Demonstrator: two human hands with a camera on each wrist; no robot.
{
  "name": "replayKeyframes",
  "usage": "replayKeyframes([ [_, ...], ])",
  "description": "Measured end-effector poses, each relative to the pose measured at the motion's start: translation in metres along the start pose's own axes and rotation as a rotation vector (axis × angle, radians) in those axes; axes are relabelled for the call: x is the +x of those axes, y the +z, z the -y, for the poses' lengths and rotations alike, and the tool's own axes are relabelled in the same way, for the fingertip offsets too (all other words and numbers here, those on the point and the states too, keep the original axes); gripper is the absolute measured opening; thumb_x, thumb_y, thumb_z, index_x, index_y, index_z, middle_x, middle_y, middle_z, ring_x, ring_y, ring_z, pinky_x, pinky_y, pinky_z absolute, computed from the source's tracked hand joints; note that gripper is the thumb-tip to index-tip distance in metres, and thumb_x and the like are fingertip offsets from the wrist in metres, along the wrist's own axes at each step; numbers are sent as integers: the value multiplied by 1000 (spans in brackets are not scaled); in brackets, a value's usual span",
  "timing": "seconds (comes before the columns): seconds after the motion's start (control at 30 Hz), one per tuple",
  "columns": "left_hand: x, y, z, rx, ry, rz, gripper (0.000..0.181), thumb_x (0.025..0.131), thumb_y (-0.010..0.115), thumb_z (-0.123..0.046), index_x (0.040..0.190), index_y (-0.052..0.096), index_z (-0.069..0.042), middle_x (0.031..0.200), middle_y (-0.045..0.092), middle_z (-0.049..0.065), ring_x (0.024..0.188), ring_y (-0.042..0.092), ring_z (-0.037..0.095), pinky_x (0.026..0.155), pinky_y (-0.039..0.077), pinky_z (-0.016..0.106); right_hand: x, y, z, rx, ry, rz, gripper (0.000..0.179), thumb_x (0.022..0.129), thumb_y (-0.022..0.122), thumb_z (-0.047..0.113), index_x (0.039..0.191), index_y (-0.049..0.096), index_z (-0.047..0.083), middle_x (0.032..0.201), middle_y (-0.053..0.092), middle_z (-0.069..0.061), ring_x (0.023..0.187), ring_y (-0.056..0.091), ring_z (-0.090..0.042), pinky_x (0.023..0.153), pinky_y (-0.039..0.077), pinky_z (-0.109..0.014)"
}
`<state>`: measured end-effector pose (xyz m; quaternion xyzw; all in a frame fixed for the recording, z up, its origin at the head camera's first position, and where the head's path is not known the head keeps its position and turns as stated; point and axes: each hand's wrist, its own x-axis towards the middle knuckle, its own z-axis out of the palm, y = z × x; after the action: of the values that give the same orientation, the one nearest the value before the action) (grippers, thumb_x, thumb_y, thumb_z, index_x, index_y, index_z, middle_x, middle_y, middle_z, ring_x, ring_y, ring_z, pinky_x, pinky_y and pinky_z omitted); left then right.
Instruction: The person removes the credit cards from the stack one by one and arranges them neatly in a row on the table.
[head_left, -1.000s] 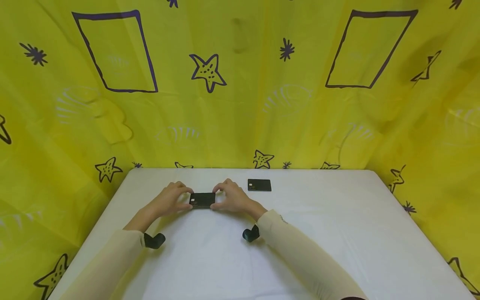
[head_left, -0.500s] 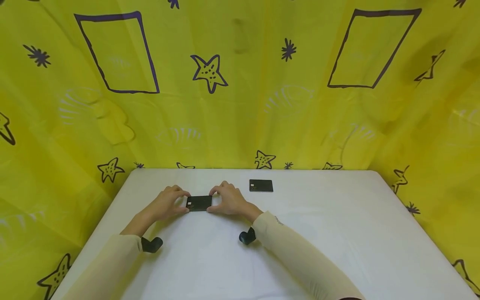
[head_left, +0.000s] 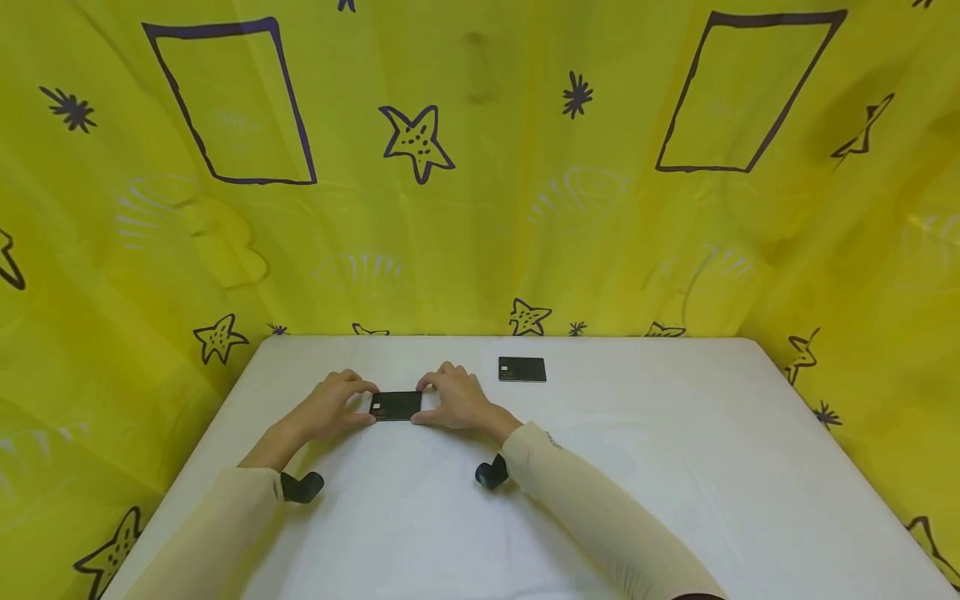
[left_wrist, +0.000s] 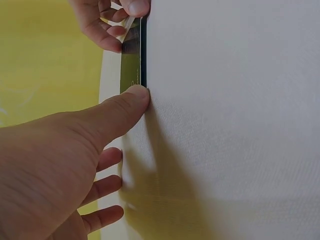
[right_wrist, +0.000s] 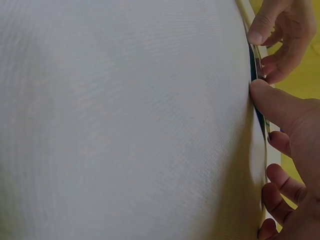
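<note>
A black card with a small pale chip mark lies left of the middle of the white table in the head view. My left hand pinches its left end, thumb at the near corner and a finger at the far one. From the other side my right hand holds the right end the same way. The left wrist view gives the card's glossy face and dark edge low over the cloth, my left thumb against a corner. In the right wrist view my right thumb covers part of the card.
A second black card with a like chip mark lies flat to the right, near the table's back edge. The white cloth-covered table ends at a yellow patterned curtain behind and at both sides.
Both hands have shifted a little left and nearer with the black card between them, mostly in the first half second. The second card stays in place.
</note>
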<state>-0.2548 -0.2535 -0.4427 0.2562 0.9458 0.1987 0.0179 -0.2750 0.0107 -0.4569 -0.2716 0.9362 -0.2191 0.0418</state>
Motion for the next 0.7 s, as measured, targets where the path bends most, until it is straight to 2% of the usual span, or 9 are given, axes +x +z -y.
replayKeyframes([
  [0.23, -1, -1, 1, -14, 3, 7, 44, 88, 82, -22, 125, 70, -3, 116, 61, 17, 109, 54, 38, 95, 44, 57, 0, 1, 0, -6, -9, -2, 50, 86, 80, 53, 125, 71, 23, 114, 57, -3, 99, 48, -19, 83, 38, -34],
  [0.7, 2, -4, 3, -16, -53, 34, 44, 86, 84, -26, 124, 73, -7, 118, 62, 15, 114, 55, 39, 99, 44, 60, -2, 1, 0, -6, -12, -15, 52, 84, 82, 53, 125, 71, 24, 114, 59, -4, 99, 49, -20, 82, 38, -34],
])
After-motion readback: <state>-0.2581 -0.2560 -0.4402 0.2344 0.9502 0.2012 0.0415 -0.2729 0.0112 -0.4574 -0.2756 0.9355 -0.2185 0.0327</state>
